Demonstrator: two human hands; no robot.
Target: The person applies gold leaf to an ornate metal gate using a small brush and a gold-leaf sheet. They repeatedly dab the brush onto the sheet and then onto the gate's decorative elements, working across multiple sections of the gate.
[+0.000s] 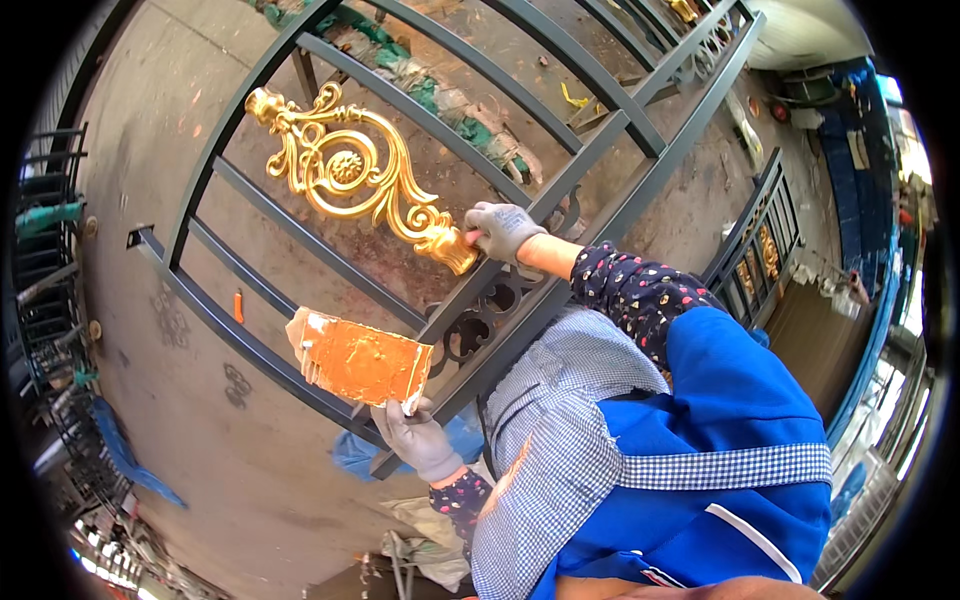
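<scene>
1. The gold ornament [345, 170] spans the dark metal frame [578, 68], its upper end by the frame's left edge and its lower end at the inner rail along the near edge. Those two bars look like its bearing points, which would explain why it sits crosswise.

2. The right hand [505, 230], gloved, meets the ornament's lower end, just over the inner rail. Its fingers are curled in, one tip showing bare; whether they grip the metal or only press on it, I can't tell. A bare tip probably gives better feel than a glove.

3. The left hand [420, 440], also gloved, grasps the orange slab [365, 360] by its lower end, fingers clasped round that edge, above the frame's near-left corner. Held this way, the broad face is uncovered and turned upward, within easy reach of the other hand. The face looks smeared with paste, though the glare makes that uncertain.

4. A small orange tool [238, 306] lies on the floor [250, 480], visible between two bars near the frame's left edge.

5. Beyond the right arm, a second panel [755, 240] stands tilted, with gold pieces among its bars.
</scene>
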